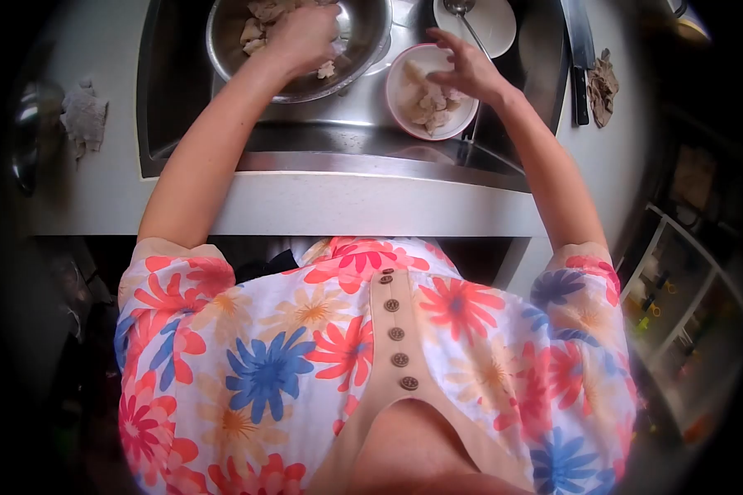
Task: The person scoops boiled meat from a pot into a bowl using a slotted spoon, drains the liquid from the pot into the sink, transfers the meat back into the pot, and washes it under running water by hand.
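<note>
My left hand (305, 40) reaches into a large steel bowl (380, 25), its fingers curled. Whatever may be inside that grip is hidden from me. Pale, torn-looking food pieces (256, 35) lie in the steel bowl beside the hand, and a small bit sits just below it. Over the right edge of a white bowl with a red rim (398, 111) hovers my right hand (475, 73), fingers apart and nothing seen in them. More whitish, lumpy food pieces (432, 107), possibly meat, fill part of this smaller bowl.
Both bowls stand in a steel sink (338, 140). Behind my right hand is a white dish (497, 29) with a metal spoon (470, 25). A black-handled knife (580, 91) and a crumpled brown cloth (603, 87) lie on the right counter, a pale rag (84, 115) on the left.
</note>
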Action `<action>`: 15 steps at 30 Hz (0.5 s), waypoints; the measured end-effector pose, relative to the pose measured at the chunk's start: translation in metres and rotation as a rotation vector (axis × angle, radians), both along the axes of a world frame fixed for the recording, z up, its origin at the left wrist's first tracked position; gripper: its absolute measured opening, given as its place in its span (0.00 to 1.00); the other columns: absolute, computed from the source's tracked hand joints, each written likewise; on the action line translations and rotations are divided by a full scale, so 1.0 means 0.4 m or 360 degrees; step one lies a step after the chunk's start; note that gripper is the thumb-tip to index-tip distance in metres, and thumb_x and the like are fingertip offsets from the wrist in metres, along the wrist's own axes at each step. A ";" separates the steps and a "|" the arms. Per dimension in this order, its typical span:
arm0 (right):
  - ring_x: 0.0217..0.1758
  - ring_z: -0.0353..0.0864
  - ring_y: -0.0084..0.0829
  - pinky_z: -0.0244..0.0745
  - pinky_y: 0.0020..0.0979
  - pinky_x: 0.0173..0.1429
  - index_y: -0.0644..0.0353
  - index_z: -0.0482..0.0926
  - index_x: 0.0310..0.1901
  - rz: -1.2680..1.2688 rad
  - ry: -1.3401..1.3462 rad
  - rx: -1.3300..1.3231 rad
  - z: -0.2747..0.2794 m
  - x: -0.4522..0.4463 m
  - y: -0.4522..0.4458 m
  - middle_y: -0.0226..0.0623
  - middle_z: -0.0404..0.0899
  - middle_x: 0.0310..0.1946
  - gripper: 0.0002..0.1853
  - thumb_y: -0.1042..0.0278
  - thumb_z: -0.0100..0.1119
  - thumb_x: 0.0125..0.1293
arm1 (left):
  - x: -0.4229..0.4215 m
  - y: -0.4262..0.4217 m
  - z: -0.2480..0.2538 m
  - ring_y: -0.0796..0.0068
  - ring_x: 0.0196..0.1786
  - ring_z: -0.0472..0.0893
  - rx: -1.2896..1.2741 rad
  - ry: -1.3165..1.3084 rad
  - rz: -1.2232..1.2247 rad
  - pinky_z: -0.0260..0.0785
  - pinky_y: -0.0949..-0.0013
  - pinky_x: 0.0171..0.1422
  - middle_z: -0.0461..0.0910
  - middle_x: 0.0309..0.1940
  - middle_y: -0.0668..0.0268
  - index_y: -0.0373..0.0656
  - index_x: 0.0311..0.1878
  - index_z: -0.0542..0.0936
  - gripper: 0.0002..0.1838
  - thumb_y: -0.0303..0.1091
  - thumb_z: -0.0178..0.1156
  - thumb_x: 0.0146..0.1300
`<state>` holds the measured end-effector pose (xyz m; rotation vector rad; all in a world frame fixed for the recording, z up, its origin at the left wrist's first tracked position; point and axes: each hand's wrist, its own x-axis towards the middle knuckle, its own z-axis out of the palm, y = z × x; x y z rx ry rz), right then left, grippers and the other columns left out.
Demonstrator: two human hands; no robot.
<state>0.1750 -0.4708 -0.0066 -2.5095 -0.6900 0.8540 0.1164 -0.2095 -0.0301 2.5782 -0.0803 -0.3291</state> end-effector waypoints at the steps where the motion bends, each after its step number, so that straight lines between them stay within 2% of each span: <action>1: 0.61 0.66 0.45 0.62 0.36 0.66 0.53 0.61 0.63 0.0178 -0.0049 -0.0106 -0.035 -0.034 -0.045 0.47 0.66 0.59 0.44 0.60 0.69 0.40 | -0.006 -0.047 -0.021 0.51 0.46 0.75 -0.0099 -0.0177 -0.0045 0.69 0.57 0.51 0.75 0.42 0.52 0.41 0.53 0.72 0.26 0.27 0.58 0.46; 2: 0.65 0.60 0.47 0.61 0.38 0.66 0.50 0.58 0.65 0.0339 -0.0006 -0.0421 -0.082 -0.064 -0.080 0.44 0.60 0.63 0.48 0.56 0.70 0.38 | -0.020 -0.105 0.006 0.52 0.45 0.76 -0.0115 -0.0194 -0.0194 0.70 0.57 0.50 0.74 0.41 0.53 0.41 0.52 0.72 0.25 0.26 0.57 0.47; 3: 0.63 0.61 0.52 0.63 0.42 0.65 0.48 0.58 0.64 0.0511 -0.0151 -0.0674 -0.078 -0.105 -0.075 0.42 0.61 0.62 0.48 0.53 0.70 0.38 | -0.027 -0.159 0.013 0.54 0.46 0.76 -0.0211 -0.0134 -0.0381 0.70 0.58 0.49 0.73 0.41 0.55 0.42 0.52 0.71 0.24 0.26 0.57 0.48; 5: 0.61 0.61 0.54 0.62 0.46 0.64 0.50 0.59 0.62 0.0383 -0.0258 -0.0682 -0.113 -0.140 -0.067 0.43 0.62 0.59 0.47 0.51 0.70 0.37 | -0.032 -0.267 -0.037 0.55 0.50 0.74 -0.0230 -0.0054 -0.0609 0.71 0.57 0.50 0.73 0.45 0.56 0.43 0.54 0.70 0.25 0.28 0.59 0.49; 6: 0.58 0.63 0.50 0.64 0.47 0.60 0.54 0.63 0.59 0.0522 -0.0372 -0.0719 -0.147 -0.137 -0.076 0.42 0.64 0.57 0.45 0.50 0.70 0.35 | -0.034 -0.300 -0.048 0.54 0.51 0.74 -0.0272 -0.0052 -0.0668 0.71 0.57 0.52 0.72 0.47 0.54 0.42 0.56 0.68 0.28 0.30 0.60 0.48; 9: 0.57 0.63 0.48 0.67 0.46 0.56 0.58 0.68 0.54 0.0688 -0.0495 -0.0704 -0.216 -0.121 -0.082 0.40 0.64 0.57 0.41 0.52 0.70 0.35 | -0.029 -0.369 -0.124 0.53 0.52 0.74 0.0155 -0.0281 -0.0729 0.70 0.58 0.52 0.72 0.48 0.51 0.41 0.57 0.65 0.30 0.30 0.61 0.48; 10: 0.53 0.66 0.48 0.68 0.43 0.54 0.61 0.72 0.49 0.0690 -0.0579 -0.0703 -0.213 -0.121 -0.084 0.40 0.67 0.54 0.33 0.56 0.67 0.39 | -0.019 -0.381 -0.120 0.52 0.53 0.73 0.0256 -0.0153 -0.0811 0.70 0.60 0.52 0.71 0.50 0.48 0.40 0.57 0.64 0.31 0.32 0.61 0.48; 13: 0.51 0.69 0.48 0.68 0.42 0.54 0.58 0.73 0.49 0.0365 -0.0479 -0.0678 -0.218 -0.109 -0.090 0.42 0.70 0.50 0.27 0.62 0.64 0.43 | -0.009 -0.389 -0.153 0.52 0.54 0.72 -0.0022 0.0068 -0.0584 0.70 0.61 0.54 0.71 0.50 0.47 0.41 0.59 0.63 0.35 0.32 0.63 0.45; 15: 0.49 0.70 0.49 0.69 0.41 0.54 0.55 0.74 0.50 0.0370 -0.0466 -0.0505 -0.242 -0.095 -0.105 0.43 0.71 0.49 0.25 0.65 0.62 0.45 | -0.011 -0.387 -0.154 0.53 0.53 0.73 -0.0052 0.0115 -0.0529 0.70 0.61 0.54 0.70 0.50 0.48 0.42 0.59 0.64 0.36 0.31 0.65 0.43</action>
